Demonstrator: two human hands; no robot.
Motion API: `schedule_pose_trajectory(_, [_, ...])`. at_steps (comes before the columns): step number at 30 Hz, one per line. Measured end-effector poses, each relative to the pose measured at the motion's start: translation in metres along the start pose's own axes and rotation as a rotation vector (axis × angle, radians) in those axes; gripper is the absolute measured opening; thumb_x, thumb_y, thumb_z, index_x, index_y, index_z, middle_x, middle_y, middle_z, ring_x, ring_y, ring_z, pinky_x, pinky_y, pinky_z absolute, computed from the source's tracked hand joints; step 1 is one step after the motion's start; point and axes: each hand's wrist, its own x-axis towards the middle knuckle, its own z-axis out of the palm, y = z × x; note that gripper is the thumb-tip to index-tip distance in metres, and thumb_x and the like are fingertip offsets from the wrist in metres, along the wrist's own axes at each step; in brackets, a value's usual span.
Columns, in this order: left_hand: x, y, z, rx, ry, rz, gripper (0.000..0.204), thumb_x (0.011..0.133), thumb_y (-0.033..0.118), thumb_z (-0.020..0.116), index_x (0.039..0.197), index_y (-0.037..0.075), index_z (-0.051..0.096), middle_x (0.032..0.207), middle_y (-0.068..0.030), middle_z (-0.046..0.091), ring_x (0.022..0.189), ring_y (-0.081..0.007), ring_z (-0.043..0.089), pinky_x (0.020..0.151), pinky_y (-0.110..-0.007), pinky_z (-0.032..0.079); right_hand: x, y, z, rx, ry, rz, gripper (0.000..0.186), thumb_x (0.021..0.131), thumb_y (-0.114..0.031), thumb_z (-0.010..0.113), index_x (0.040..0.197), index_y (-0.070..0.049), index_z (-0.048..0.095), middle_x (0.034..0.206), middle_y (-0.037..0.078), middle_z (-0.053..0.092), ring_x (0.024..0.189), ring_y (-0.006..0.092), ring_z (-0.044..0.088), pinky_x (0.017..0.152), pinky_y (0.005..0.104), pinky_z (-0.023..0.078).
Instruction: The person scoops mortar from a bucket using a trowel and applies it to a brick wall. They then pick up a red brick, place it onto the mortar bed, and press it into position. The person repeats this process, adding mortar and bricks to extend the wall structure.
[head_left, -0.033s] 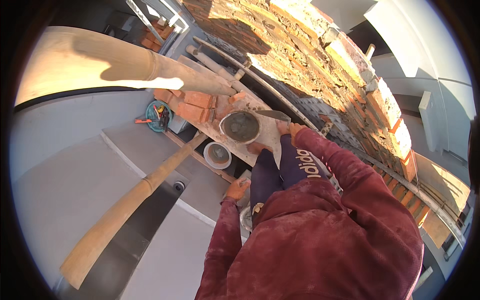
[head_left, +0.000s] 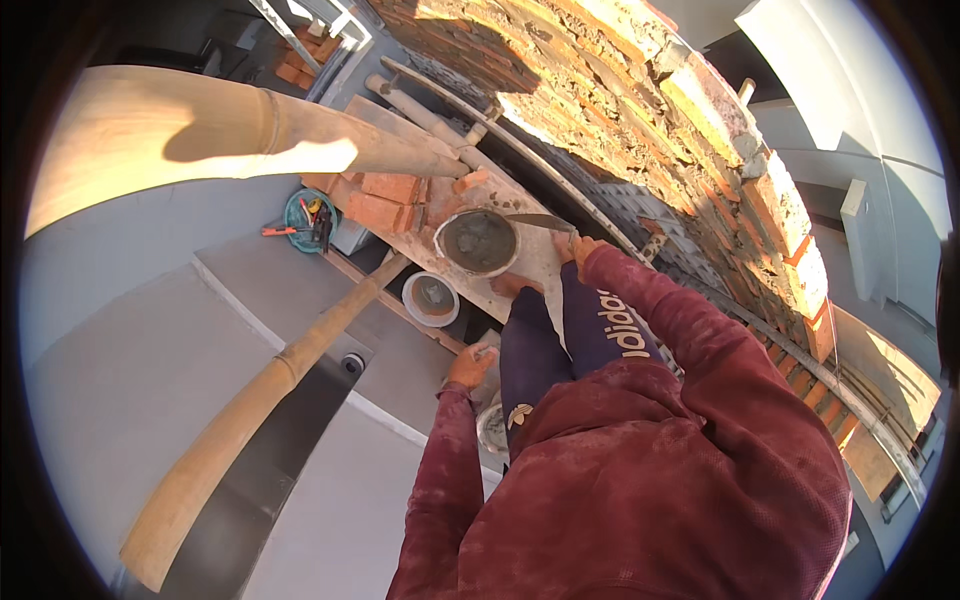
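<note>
My right hand (head_left: pixel 585 252) is closed round the handle of a trowel (head_left: pixel 540 220). The blade points left, its tip at the rim of a round bucket (head_left: pixel 438 252) of grey mortar (head_left: pixel 480 240). Lower and to the left, my left hand (head_left: pixel 470 367) is closed beside my knee. Something pale and greyish shows at its fingertips, too unclear to name. Just ahead of that hand stands a smaller white bucket (head_left: pixel 409 303) with grey material inside. Part of another pale bucket (head_left: pixel 490 430) shows beside my leg.
Red bricks (head_left: pixel 385 205) lie on the plank (head_left: pixel 540 262) beyond the mortar bucket. A rough brick wall (head_left: pixel 640 130) rises on the right. Thick bamboo poles (head_left: pixel 290 365) cross at left. A teal tool basket (head_left: pixel 292 212) sits near the bricks.
The trowel blade has shifted left, so its tip meets the mortar bucket's rim. My left hand has risen slightly, remaining closed. The whole view has tilted a little.
</note>
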Motion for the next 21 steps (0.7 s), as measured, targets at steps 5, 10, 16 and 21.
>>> schedule_pose_trajectory(5, [0.125, 0.007, -0.041, -0.164, 0.255, 0.071, 0.045, 0.090, 0.016, 0.065, 0.126, -0.006, 0.052, 0.108, -0.0128, 0.066, 0.090, -0.0171, 0.064, 0.082, -0.027, 0.049, 0.111, -0.031, 0.057, 0.025, 0.086, -0.029, 0.034, 0.083, -0.016, 0.057, 0.113, 0.000, 0.053, 0.113, 0.024, 0.059, 0.120, 0.0382, 0.049, 0.093, 0.0476, 0.045])
schedule_pose_trajectory(10, [0.276, -0.059, -0.092, -0.336, 0.697, -0.221, 0.082, 0.088, 0.045, 0.062, 0.143, -0.007, 0.030, 0.143, -0.0232, 0.038, 0.131, -0.0306, 0.041, 0.106, -0.035, 0.034, 0.194, -0.113, 0.077, 0.066, -0.267, -0.063, 0.026, 0.088, -0.016, 0.052, 0.108, 0.000, 0.057, 0.104, 0.019, 0.062, 0.100, 0.0338, 0.062, 0.080, 0.0450, 0.052])
schedule_pose_trajectory(16, [0.382, -0.056, -0.094, -0.537, 0.661, -0.262, 0.080, 0.093, 0.060, 0.046, 0.140, -0.004, 0.038, 0.139, -0.0189, 0.047, 0.126, -0.0291, 0.046, 0.104, -0.036, 0.034, 0.312, -0.121, 0.169, 0.134, -0.105, 0.010, 0.021, 0.087, -0.012, 0.054, 0.103, 0.000, 0.061, 0.103, 0.019, 0.066, 0.092, 0.0320, 0.069, 0.073, 0.0416, 0.056])
schedule_pose_trajectory(21, [0.386, -0.064, -0.083, -0.502, 0.564, 0.065, 0.042, 0.099, 0.039, 0.051, 0.124, 0.006, 0.055, 0.112, -0.0013, 0.058, 0.101, -0.0124, 0.049, 0.089, -0.032, 0.040, 0.337, -0.088, 0.193, -0.268, -0.227, -0.485, 0.021, 0.087, -0.011, 0.056, 0.096, 0.004, 0.067, 0.099, 0.019, 0.065, 0.096, 0.0294, 0.068, 0.069, 0.0365, 0.058])
